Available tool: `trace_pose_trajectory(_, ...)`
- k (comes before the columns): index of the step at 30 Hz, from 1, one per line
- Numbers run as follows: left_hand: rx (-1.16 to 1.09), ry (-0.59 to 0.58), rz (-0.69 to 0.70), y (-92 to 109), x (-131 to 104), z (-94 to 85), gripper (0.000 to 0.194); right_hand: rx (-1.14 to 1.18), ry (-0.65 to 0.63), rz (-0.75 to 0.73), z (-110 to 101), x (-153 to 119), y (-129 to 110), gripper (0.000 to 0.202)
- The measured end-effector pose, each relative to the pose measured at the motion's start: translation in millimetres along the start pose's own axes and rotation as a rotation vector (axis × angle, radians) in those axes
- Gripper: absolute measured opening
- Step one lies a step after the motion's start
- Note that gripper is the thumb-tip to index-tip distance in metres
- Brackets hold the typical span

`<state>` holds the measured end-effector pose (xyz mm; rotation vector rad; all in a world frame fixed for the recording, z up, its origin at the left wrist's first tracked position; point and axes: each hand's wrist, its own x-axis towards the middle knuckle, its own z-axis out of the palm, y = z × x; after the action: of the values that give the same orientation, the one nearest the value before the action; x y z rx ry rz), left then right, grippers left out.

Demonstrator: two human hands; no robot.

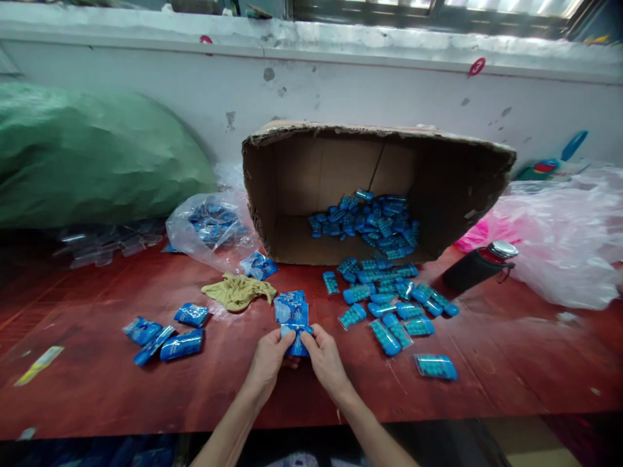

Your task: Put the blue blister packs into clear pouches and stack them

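My left hand (pixel 272 355) and my right hand (pixel 324 357) pinch a small blue printed packet (pixel 298 344) between them, near the table's front edge. Just beyond it lie flat blue packets (pixel 291 307), overlapping. Several filled blue packets (pixel 182 344) rest to the left. On the right, clear containers with blue caps and small teal pieces inside (pixel 385 337) are scattered in front of a cardboard box (pixel 292 243) lying on its side. More of these containers (pixel 370 220) are heaped inside the box.
A yellow-green cloth (pixel 238 292) and an open plastic bag of blue packets (pixel 211 227) lie left of centre. A black bottle (pixel 477 267) and clear plastic bags (pixel 569 240) stand at the right. A large green sack (pixel 97 155) fills the back left.
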<state>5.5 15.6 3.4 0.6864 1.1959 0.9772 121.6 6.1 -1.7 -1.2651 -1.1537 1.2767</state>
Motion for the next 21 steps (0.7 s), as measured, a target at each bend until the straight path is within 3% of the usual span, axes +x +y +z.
trace_pose_trajectory(5, 0.062, 0.047, 0.097, 4, 0, -5.5, 0.023, 0.080, -0.048, 0.043, -3, 0, 0, 0.015)
trace_pose_trajectory(13, -0.131, -0.039, -0.018, 2, -7, 6.6, 0.028, 0.129, -0.024, 0.076, 8, -4, 2, 0.021)
trace_pose_trajectory(17, 0.094, -0.100, 0.027, 5, -3, -2.1, 0.026, 0.147, -0.045, 0.087, 4, -6, -3, 0.022)
trace_pose_trajectory(21, 0.342, -0.002, 0.215, 6, -1, -12.9, 0.021, 0.218, -0.104, 0.143, -1, -5, -4, 0.020)
